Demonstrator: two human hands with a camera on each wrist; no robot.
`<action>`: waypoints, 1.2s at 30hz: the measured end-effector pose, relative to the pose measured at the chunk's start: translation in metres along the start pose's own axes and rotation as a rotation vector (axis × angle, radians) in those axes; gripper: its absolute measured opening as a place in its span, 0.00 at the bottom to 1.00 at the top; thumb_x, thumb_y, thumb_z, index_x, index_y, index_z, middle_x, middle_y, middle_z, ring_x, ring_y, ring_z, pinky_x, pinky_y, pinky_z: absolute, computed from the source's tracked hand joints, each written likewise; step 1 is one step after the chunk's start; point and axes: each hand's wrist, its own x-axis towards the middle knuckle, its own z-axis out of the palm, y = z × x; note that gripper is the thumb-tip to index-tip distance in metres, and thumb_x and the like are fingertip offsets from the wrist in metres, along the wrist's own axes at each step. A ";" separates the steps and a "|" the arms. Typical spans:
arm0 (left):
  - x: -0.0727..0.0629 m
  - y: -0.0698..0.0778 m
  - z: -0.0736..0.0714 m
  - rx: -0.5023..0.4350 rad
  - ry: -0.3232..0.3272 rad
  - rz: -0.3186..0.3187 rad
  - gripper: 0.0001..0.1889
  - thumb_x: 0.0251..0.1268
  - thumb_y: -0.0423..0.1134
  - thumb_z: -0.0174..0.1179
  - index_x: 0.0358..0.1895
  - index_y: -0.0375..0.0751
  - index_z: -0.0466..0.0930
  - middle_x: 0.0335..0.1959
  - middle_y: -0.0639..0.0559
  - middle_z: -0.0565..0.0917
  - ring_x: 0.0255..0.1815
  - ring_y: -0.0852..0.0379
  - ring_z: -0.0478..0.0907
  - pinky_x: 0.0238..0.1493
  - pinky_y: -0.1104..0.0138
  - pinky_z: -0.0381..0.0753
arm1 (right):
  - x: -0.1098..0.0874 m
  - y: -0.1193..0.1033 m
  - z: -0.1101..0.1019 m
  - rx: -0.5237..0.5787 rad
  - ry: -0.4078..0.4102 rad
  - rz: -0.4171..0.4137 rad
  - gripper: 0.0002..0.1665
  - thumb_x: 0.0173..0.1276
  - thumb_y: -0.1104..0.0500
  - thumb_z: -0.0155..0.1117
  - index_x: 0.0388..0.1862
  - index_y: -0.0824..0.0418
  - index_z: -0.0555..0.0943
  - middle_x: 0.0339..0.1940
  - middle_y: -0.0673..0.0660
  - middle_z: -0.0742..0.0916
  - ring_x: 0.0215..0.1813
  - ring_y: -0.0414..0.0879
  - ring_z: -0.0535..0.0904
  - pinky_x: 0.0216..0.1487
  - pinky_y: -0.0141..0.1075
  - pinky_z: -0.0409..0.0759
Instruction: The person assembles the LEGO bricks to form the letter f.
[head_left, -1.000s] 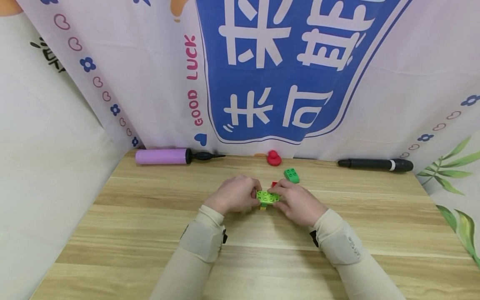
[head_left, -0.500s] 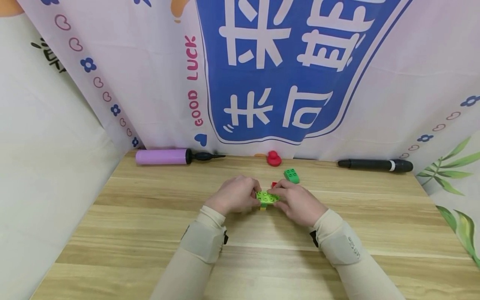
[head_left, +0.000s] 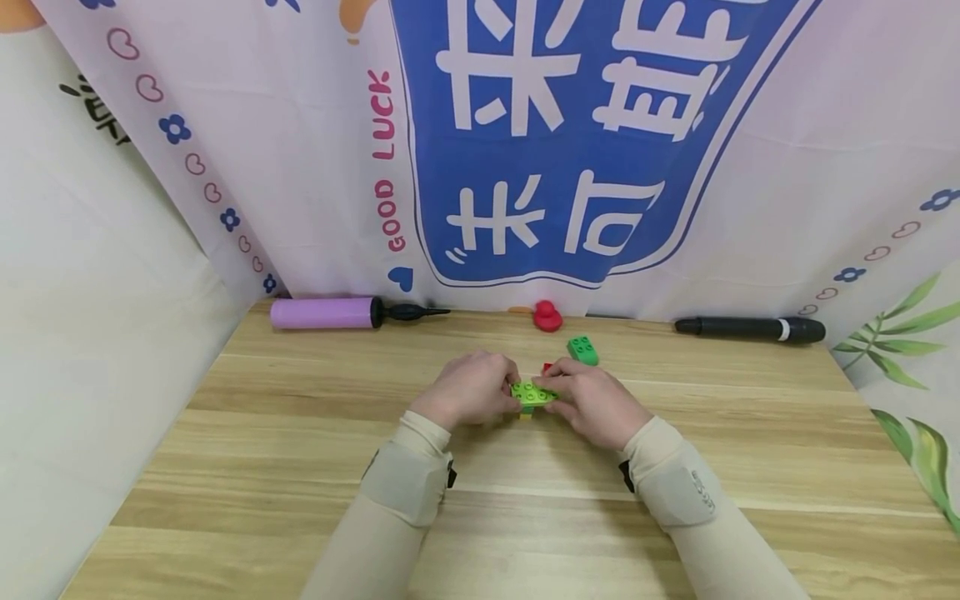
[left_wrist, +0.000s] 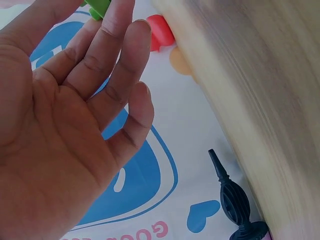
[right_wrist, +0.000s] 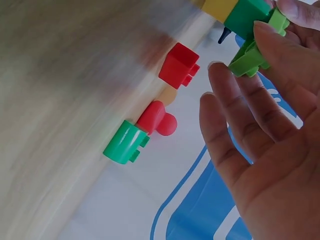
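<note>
In the head view, a lime green building block (head_left: 528, 393) with round studs lies flat on top of a small stack. My left hand (head_left: 474, 390) pinches its left end, and my right hand (head_left: 596, 406) pinches the right end. Beneath it are a darker green block (right_wrist: 248, 19) and a yellow block (right_wrist: 219, 8), best seen in the right wrist view. The lime block overhangs the stack there. Only a green corner shows past the fingers in the left wrist view.
Behind the hands lie a red block (right_wrist: 178, 66), a green block (head_left: 582, 351) with a rounded side, and a red duck-like toy (head_left: 547, 317). A purple hand pump (head_left: 326, 313) lies at the back left, a black microphone-like object (head_left: 750, 330) at the back right. A printed cloth hangs behind the table.
</note>
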 end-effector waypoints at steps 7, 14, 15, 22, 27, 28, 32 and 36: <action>0.000 0.000 -0.001 0.002 0.002 -0.001 0.12 0.66 0.44 0.75 0.49 0.46 0.89 0.29 0.60 0.83 0.32 0.60 0.78 0.37 0.63 0.76 | 0.000 0.001 0.001 -0.002 0.003 0.010 0.26 0.66 0.61 0.79 0.63 0.58 0.87 0.55 0.55 0.88 0.55 0.50 0.86 0.60 0.48 0.85; 0.000 0.000 -0.001 0.000 -0.007 -0.008 0.13 0.64 0.43 0.77 0.49 0.46 0.89 0.30 0.60 0.84 0.33 0.59 0.78 0.39 0.62 0.76 | 0.000 -0.001 0.001 0.002 0.010 0.004 0.27 0.65 0.60 0.80 0.64 0.59 0.87 0.54 0.55 0.87 0.54 0.49 0.86 0.59 0.48 0.86; 0.000 0.000 -0.001 -0.001 -0.008 -0.008 0.13 0.64 0.43 0.77 0.49 0.46 0.89 0.30 0.60 0.84 0.33 0.59 0.78 0.39 0.62 0.76 | 0.000 -0.001 0.001 0.000 0.011 0.005 0.27 0.65 0.60 0.80 0.63 0.59 0.87 0.54 0.55 0.87 0.54 0.49 0.86 0.59 0.48 0.86; 0.000 0.000 -0.001 0.005 -0.017 -0.011 0.13 0.65 0.43 0.76 0.49 0.47 0.89 0.30 0.61 0.84 0.32 0.59 0.78 0.39 0.62 0.76 | 0.001 0.001 0.002 0.015 0.002 0.012 0.24 0.65 0.59 0.80 0.61 0.57 0.89 0.53 0.53 0.88 0.53 0.47 0.86 0.58 0.47 0.86; 0.000 -0.001 0.000 0.013 -0.017 -0.002 0.12 0.65 0.43 0.75 0.49 0.47 0.88 0.26 0.61 0.84 0.28 0.60 0.78 0.35 0.63 0.76 | 0.000 0.008 -0.002 0.033 -0.055 0.065 0.29 0.66 0.54 0.80 0.66 0.54 0.85 0.61 0.56 0.88 0.58 0.52 0.87 0.63 0.52 0.84; 0.000 -0.001 0.000 0.015 -0.015 -0.001 0.12 0.64 0.43 0.75 0.49 0.47 0.88 0.25 0.61 0.83 0.28 0.60 0.78 0.34 0.64 0.75 | 0.000 0.010 -0.003 0.034 -0.064 0.086 0.31 0.66 0.53 0.80 0.68 0.54 0.84 0.63 0.58 0.87 0.61 0.55 0.86 0.65 0.54 0.83; -0.002 -0.003 -0.001 0.027 0.001 0.003 0.13 0.63 0.42 0.75 0.49 0.46 0.88 0.23 0.61 0.82 0.27 0.61 0.77 0.33 0.64 0.74 | 0.000 0.018 -0.003 0.013 -0.070 0.156 0.36 0.69 0.51 0.77 0.74 0.57 0.78 0.73 0.64 0.81 0.73 0.64 0.78 0.71 0.60 0.76; -0.005 -0.005 -0.004 0.036 0.015 0.010 0.14 0.62 0.42 0.75 0.49 0.46 0.88 0.22 0.61 0.82 0.27 0.61 0.77 0.33 0.64 0.74 | 0.001 0.024 0.005 -0.034 -0.111 0.148 0.37 0.75 0.49 0.71 0.79 0.57 0.73 0.80 0.65 0.74 0.81 0.67 0.68 0.75 0.62 0.71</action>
